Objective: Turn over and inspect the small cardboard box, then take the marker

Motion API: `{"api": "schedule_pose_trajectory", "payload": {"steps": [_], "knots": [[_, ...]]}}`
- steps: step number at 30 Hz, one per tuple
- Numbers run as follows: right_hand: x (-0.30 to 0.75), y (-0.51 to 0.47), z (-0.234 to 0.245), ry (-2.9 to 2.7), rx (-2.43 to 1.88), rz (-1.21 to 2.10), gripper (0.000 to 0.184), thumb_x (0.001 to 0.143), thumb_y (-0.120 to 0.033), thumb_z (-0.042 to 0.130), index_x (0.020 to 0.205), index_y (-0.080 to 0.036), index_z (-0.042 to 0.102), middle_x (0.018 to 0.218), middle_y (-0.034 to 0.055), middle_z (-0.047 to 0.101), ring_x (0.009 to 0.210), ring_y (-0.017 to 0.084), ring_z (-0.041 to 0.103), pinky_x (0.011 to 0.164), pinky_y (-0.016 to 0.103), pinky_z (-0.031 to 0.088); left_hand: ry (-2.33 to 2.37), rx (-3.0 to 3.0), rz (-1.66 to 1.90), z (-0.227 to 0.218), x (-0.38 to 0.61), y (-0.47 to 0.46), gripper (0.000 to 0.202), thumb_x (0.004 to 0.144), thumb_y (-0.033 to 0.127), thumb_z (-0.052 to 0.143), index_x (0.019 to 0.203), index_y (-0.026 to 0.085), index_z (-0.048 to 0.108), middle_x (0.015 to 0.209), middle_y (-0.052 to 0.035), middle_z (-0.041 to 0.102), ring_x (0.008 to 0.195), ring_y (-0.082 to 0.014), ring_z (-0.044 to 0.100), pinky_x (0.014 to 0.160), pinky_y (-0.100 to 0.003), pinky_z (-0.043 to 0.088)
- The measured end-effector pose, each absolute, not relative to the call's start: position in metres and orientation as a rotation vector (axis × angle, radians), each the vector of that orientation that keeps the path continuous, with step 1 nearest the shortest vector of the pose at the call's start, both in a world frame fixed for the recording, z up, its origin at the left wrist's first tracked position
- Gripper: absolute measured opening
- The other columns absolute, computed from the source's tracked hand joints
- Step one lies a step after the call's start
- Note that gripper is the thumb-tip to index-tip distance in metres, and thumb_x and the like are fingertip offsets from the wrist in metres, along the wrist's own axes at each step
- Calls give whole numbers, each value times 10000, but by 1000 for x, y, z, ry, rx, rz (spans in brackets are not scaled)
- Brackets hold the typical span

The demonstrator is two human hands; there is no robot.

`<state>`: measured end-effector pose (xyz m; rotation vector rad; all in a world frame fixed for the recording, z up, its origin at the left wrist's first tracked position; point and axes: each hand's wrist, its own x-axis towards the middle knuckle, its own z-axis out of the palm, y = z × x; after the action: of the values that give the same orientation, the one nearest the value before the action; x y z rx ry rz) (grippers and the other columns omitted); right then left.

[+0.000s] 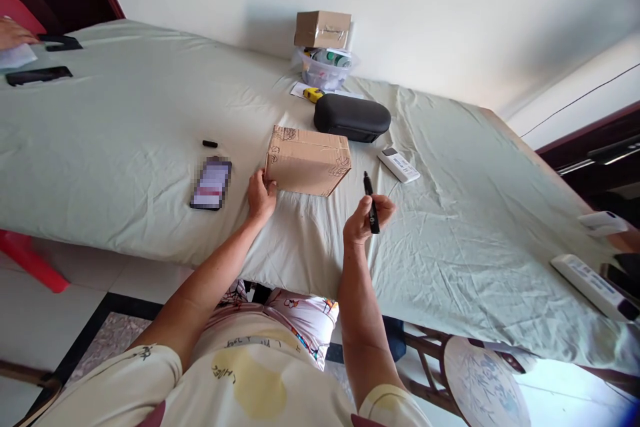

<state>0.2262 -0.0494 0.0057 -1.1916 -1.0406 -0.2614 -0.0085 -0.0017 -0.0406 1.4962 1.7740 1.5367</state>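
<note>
A cardboard box [307, 163] with black drawn marks near its corners sits on the cloth-covered table in front of me. My left hand [262, 197] grips its lower left edge, thumb on the near face and fingers round the side. In my right hand [370, 215], to the right of the box and apart from it, is a black marker [371, 197], uncapped with its tip pointing up and away. A small black cap [210, 144] lies on the cloth left of the box, just beyond a phone [211, 183] whose screen is blurred.
Behind the box are a black hard case [353, 117], a yellow tape measure [313, 94] and a plastic tub [325, 72] with another carton [323, 29] on top. A white device [399, 165] lies right. Other people's hands show at the far left [15, 33] and right edges.
</note>
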Motion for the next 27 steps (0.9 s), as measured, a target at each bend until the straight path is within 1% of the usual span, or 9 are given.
{"api": "schedule_pose_trajectory", "payload": {"steps": [3, 7, 11, 16, 20, 23, 27], "knots": [[219, -57, 4, -1239, -1164, -139, 366, 1032, -586, 457, 1068, -249, 596, 911, 34, 613, 807, 208, 659, 798, 409, 548, 1768, 1482, 1547, -40, -8, -2, 276, 916, 308, 588, 1185, 260, 551, 1149, -134, 647, 1124, -310, 663, 1035, -489, 545], [213, -58, 7, -1400, -1177, -108, 298, 1014, -508, 517, 1054, -245, 651, 927, 50, 672, 867, 224, 681, 858, 426, 542, 1782, 1480, 1579, -40, -7, -3, 234, 911, 288, 591, 1140, 259, 553, 1109, -120, 652, 1090, -293, 660, 1018, -478, 553], [208, -54, 11, -1481, -1215, -74, 264, 1011, -464, 549, 1071, -246, 686, 952, 56, 721, 897, 223, 689, 901, 426, 541, 1810, 1479, 1583, -41, -7, -3, 244, 912, 260, 607, 1151, 247, 559, 1118, -118, 656, 1098, -285, 662, 1013, -464, 562], [211, -51, 7, -1427, -1277, -99, 311, 1018, -497, 537, 1039, -237, 705, 929, 53, 728, 871, 217, 695, 876, 418, 555, 1815, 1466, 1569, -41, -9, -1, 266, 907, 192, 611, 1169, 228, 575, 1140, -128, 659, 1121, -283, 672, 1034, -467, 568], [218, -48, 4, -1238, -1241, -135, 289, 1016, -478, 542, 1092, -234, 677, 1013, 61, 719, 940, 218, 704, 884, 418, 569, 1816, 1439, 1539, -39, -9, -1, 279, 908, 162, 610, 1179, 219, 580, 1158, -133, 656, 1126, -281, 675, 1044, -462, 570], [218, -49, 7, -1301, -1186, -114, 270, 1016, -447, 550, 1152, -244, 667, 1054, 64, 708, 990, 221, 701, 917, 431, 573, 1809, 1429, 1507, -38, -9, -2, 280, 906, 147, 605, 1176, 214, 575, 1157, -134, 653, 1131, -285, 674, 1059, -470, 563], [209, -51, 12, -1472, -1152, -65, 268, 1009, -430, 553, 1161, -250, 681, 1055, 75, 716, 1005, 231, 696, 933, 441, 575, 1801, 1410, 1513, -36, -10, -2, 279, 893, 118, 610, 1150, 223, 582, 1128, -121, 655, 1136, -291, 673, 1074, -483, 554]]}}
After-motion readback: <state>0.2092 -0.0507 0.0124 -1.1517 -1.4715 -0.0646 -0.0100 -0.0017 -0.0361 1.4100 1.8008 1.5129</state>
